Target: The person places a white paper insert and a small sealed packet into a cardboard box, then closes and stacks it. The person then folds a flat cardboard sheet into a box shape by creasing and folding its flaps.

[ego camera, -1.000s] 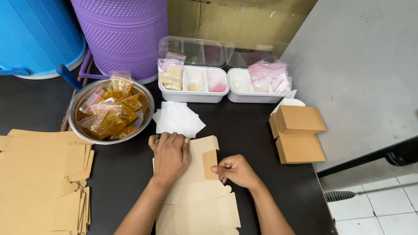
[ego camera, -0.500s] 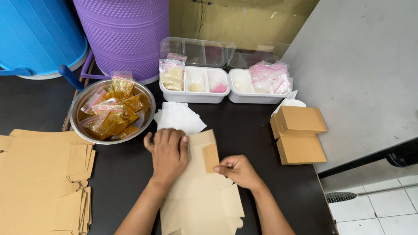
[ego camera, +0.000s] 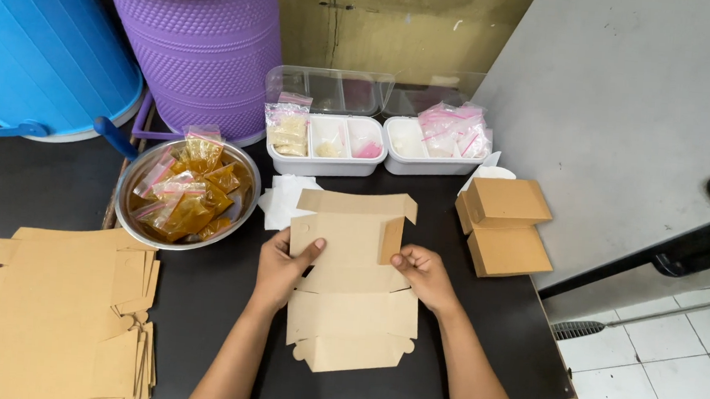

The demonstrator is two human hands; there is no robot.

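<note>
- I had the box blank (ego camera: 353, 283) lying on the dark table (ego camera: 215, 298), its far panel raised; I judged the folding step in hand.
- My left hand (ego camera: 280, 265) pinched the left edge, thumb on top, fingers underneath.
- My right hand (ego camera: 423, 273) gripped the upright side flap with thumb and fingertips.
- The next move, as I judged it, called for tucking that flap inward while keeping the creases square.
- A stack of flat blanks (ego camera: 56, 312) lay to the left, and a steel bowl of sachets (ego camera: 185, 192) just beyond.
- White trays (ego camera: 380, 143) and two finished boxes (ego camera: 505, 227) stood near; nothing blocked my hands.
</note>
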